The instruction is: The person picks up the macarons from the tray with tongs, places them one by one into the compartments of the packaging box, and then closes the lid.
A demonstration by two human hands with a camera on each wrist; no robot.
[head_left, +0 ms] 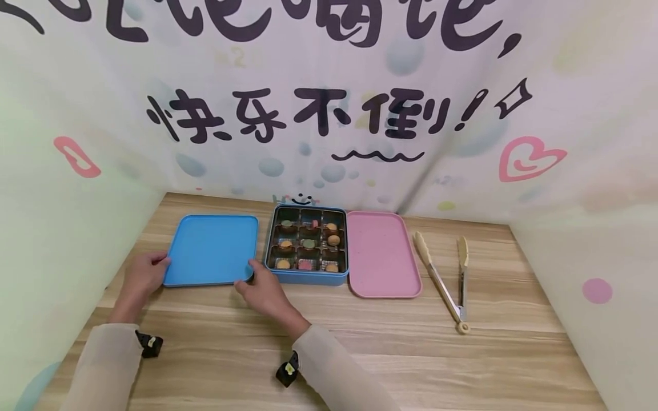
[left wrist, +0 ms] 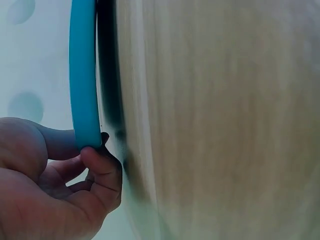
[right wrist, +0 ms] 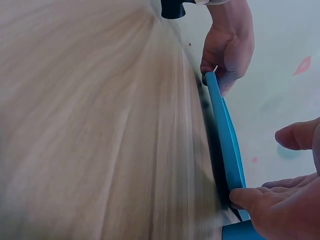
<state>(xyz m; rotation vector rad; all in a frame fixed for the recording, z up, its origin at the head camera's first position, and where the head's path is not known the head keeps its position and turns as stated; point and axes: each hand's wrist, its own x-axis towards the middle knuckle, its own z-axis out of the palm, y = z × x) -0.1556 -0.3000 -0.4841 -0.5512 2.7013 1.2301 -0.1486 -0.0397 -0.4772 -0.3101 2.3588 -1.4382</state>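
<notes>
A square blue lid (head_left: 213, 251) lies to the left of a blue box (head_left: 308, 278). Along the lid's left edge, near its front corner, my left hand (head_left: 144, 278) pinches the rim between thumb and fingers. My right hand (head_left: 267, 291) is at the lid's front right corner. In the right wrist view its fingers (right wrist: 250, 197) touch the lid's edge while the thumb (right wrist: 297, 136) stands apart from it. A narrow dark gap shows between lid and table. Inside the box, a dark divided insert holds several small round cookies (head_left: 308, 244) in different colours.
A pink tray (head_left: 384, 257) lies against the box's right side. Tongs (head_left: 447, 291) with pale tips lie spread farther right. Printed fabric walls (head_left: 319, 177) enclose the wooden table (head_left: 411, 354) at the back and both sides.
</notes>
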